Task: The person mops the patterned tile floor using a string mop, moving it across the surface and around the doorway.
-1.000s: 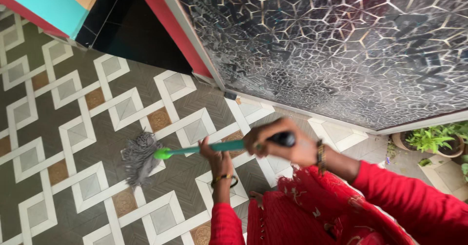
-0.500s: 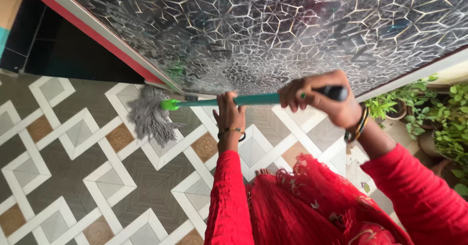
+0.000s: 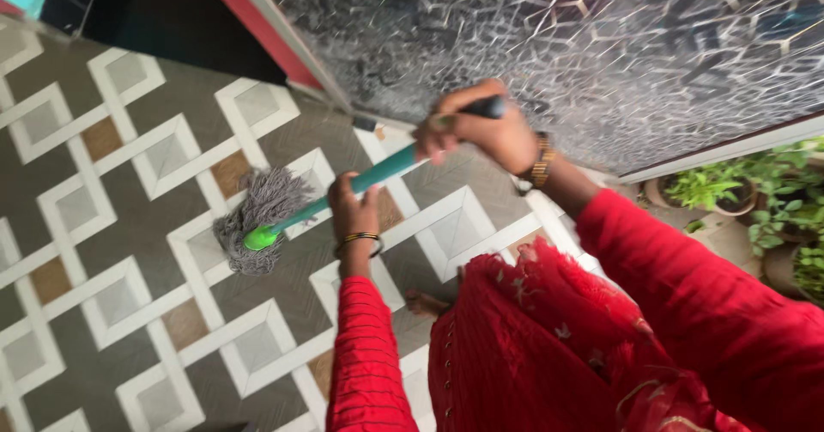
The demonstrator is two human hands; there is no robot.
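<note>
The left hand wraps around the teal mop handle partway down, though its fingers curl out of sight behind the shaft. The right hand is closed over the black grip at the handle's upper end; motion blur softens it. One grey string mop head lies on the patterned floor tiles, joined by a bright green socket. One bare foot shows, the other hidden under the red garment. Perhaps three potted plants stand at the right edge, cut off. A patterned metal door fills the top.
</note>
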